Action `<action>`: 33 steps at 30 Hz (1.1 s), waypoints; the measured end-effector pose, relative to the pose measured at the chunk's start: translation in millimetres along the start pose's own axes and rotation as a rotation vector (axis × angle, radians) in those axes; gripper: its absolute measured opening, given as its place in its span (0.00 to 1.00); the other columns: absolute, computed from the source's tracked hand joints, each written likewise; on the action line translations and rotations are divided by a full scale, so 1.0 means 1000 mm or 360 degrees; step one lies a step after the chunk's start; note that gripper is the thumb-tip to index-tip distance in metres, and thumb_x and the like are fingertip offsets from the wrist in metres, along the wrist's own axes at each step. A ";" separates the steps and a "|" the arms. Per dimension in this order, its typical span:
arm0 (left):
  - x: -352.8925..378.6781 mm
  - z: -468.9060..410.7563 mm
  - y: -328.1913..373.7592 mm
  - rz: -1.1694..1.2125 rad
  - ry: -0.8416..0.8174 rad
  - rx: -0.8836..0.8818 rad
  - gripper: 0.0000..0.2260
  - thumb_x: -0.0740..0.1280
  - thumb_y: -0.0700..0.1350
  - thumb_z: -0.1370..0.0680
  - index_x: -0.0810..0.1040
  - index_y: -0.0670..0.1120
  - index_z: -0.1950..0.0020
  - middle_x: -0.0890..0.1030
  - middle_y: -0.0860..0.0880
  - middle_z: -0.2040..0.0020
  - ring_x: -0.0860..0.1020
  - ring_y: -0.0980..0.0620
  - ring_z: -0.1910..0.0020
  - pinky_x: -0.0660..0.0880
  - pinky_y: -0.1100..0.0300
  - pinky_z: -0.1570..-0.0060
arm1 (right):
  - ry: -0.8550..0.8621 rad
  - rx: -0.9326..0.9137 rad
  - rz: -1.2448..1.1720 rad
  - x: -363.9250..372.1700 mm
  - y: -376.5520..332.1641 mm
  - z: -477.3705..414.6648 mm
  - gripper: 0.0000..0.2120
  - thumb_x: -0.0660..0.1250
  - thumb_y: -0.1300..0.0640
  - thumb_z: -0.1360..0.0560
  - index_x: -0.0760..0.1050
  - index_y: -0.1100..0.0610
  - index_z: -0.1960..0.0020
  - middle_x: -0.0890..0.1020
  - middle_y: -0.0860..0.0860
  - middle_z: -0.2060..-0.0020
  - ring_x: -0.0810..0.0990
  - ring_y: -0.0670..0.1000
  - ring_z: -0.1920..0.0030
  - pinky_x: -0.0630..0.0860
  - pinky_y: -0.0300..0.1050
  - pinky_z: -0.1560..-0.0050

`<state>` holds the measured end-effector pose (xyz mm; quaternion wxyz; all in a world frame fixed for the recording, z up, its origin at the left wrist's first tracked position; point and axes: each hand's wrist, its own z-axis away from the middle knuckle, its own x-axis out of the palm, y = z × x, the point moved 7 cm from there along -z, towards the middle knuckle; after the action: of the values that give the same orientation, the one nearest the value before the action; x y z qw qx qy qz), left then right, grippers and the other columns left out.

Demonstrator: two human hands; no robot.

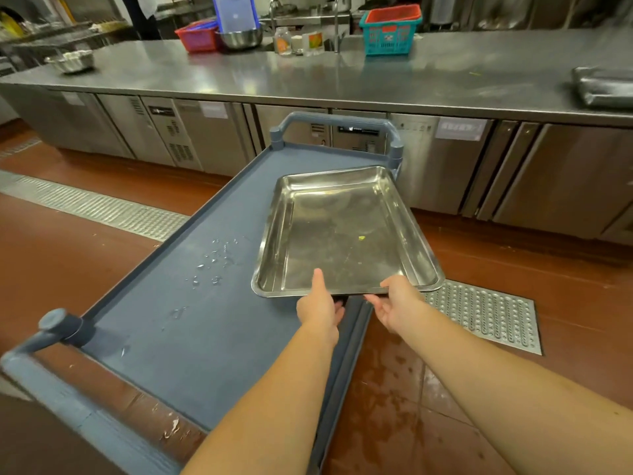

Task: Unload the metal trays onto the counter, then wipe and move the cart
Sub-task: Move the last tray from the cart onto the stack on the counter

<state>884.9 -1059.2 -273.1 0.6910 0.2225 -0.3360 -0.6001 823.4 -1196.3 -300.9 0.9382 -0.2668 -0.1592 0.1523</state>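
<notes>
Grey cart (191, 323) top is wet with droplets (214, 262). Left hand (319, 308) and right hand (397, 305) grip near rim of metal tray (346, 231), thumbs on top, fingers curled under, above cart's right side. Stacked trays (604, 86) on counter (308, 77) far right.

The kitchen is brightly and evenly lit from overhead, with only soft shadows. Pale glare streaks the worktop (239, 73) across the upper frame, and the tray (342, 228) I hold shines along its walls. Water drops (212, 262) on my cart (205, 337) glint. The wide lens bows the worktop's edge. The cart's handle (34, 341) at lower left is smeared, and the upper corners look soft.
</notes>
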 end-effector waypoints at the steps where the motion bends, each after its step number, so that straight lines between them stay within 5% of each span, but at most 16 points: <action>1: 0.002 -0.002 -0.002 0.0009 0.0036 -0.0019 0.15 0.67 0.54 0.23 0.74 0.42 0.50 0.79 0.46 0.53 0.80 0.45 0.52 0.78 0.55 0.58 | 0.0003 -0.0002 -0.0019 -0.003 0.000 0.000 0.19 0.59 0.63 0.29 0.73 0.57 0.39 0.83 0.56 0.48 0.84 0.53 0.70 0.69 0.33 0.82; 6: 0.017 0.007 -0.009 -0.0007 0.0156 0.0000 0.05 0.67 0.37 0.25 0.73 0.38 0.54 0.77 0.42 0.55 0.75 0.50 0.66 0.79 0.54 0.57 | 0.0045 -0.0045 -0.0130 -0.022 -0.010 0.004 0.18 0.62 0.63 0.29 0.72 0.58 0.39 0.82 0.58 0.47 0.85 0.54 0.67 0.69 0.34 0.82; 13: 0.070 0.016 -0.041 -0.0080 -0.0012 -0.0026 0.08 0.71 0.40 0.26 0.75 0.37 0.53 0.78 0.41 0.49 0.78 0.49 0.59 0.78 0.61 0.63 | 0.0126 -0.0122 -0.0308 -0.082 -0.037 0.009 0.15 0.59 0.63 0.24 0.68 0.60 0.38 0.78 0.59 0.41 0.83 0.52 0.65 0.68 0.32 0.82; 18: 0.119 0.033 -0.069 -0.0185 -0.0133 -0.0085 0.12 0.72 0.40 0.28 0.76 0.37 0.49 0.80 0.43 0.54 0.80 0.48 0.61 0.80 0.56 0.55 | 0.0189 -0.0108 -0.0499 -0.134 -0.053 0.001 0.20 0.58 0.61 0.24 0.68 0.59 0.33 0.75 0.59 0.35 0.83 0.52 0.65 0.67 0.31 0.83; 21: 0.149 0.045 -0.087 -0.0255 -0.0176 -0.0097 0.11 0.71 0.39 0.28 0.76 0.35 0.50 0.80 0.41 0.56 0.77 0.49 0.68 0.77 0.58 0.62 | 0.0250 -0.0146 -0.0582 -0.165 -0.070 0.004 0.17 0.58 0.62 0.24 0.69 0.59 0.35 0.78 0.57 0.40 0.82 0.51 0.74 0.66 0.30 0.83; 26: 0.205 0.071 -0.118 -0.0286 -0.0232 -0.0108 0.11 0.70 0.37 0.29 0.75 0.35 0.49 0.80 0.41 0.57 0.77 0.50 0.69 0.75 0.60 0.69 | 0.0302 -0.0179 -0.0653 -0.224 -0.105 0.006 0.15 0.59 0.62 0.24 0.69 0.59 0.37 0.76 0.58 0.43 0.82 0.54 0.61 0.68 0.31 0.83; 30: 0.253 0.093 -0.138 -0.0347 -0.0277 -0.0085 0.05 0.70 0.36 0.29 0.74 0.37 0.60 0.78 0.42 0.63 0.76 0.49 0.71 0.75 0.59 0.68 | 0.0315 -0.0230 -0.0727 -0.267 -0.138 0.001 0.16 0.59 0.63 0.25 0.69 0.60 0.37 0.80 0.57 0.53 0.83 0.52 0.67 0.67 0.31 0.83; 33: 0.289 0.107 -0.151 -0.0348 -0.0337 -0.0076 0.05 0.70 0.35 0.29 0.74 0.37 0.60 0.77 0.43 0.64 0.76 0.50 0.70 0.75 0.60 0.68 | 0.0310 -0.0267 -0.0746 -0.295 -0.165 -0.006 0.17 0.59 0.63 0.25 0.70 0.62 0.36 0.81 0.60 0.49 0.82 0.51 0.75 0.67 0.32 0.84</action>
<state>719.6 -1358.8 -251.4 0.5874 0.1768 -0.3664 -0.6996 592.8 -1442.2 -279.5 0.9334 -0.3129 -0.1378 -0.1094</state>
